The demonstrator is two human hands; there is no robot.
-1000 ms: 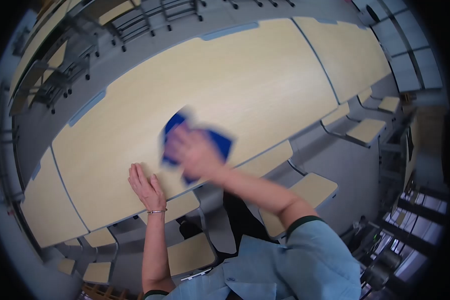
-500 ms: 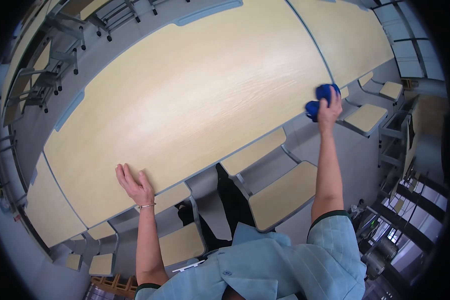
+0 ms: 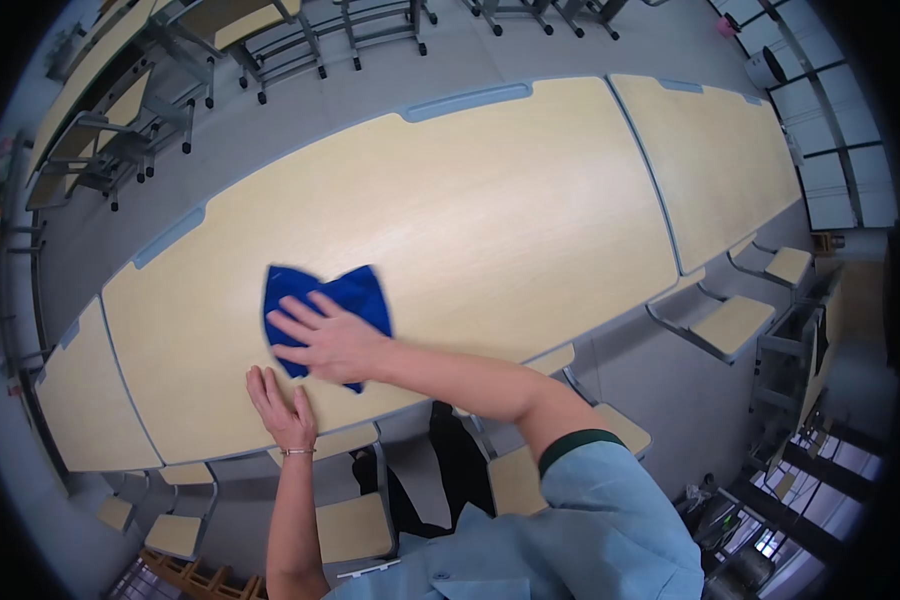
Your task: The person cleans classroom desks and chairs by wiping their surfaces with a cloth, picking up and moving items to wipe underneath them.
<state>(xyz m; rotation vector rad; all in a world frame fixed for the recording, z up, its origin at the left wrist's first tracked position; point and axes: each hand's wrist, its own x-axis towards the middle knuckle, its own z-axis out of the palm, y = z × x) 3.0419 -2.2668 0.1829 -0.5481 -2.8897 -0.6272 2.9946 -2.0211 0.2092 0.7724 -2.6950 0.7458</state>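
Observation:
A blue cloth lies spread on the pale wood-look tabletop, left of its middle. My right hand rests flat over the cloth with its fingers spread, covering part of it. Just below, near the table's front edge, my left hand lies on the bare surface. Its fingers are stretched out and it holds nothing. A thin bracelet circles the left wrist.
Adjoining tabletops continue on the right and the left. Seats stand along the front edge, including a right-hand seat and a seat by my legs. More desks and chairs stand across the aisle.
My right hand has swept left from the table's right front edge. The blue cloth, bunched in its grip before, now lies spread under the open palm. My left hand stays near the front edge.

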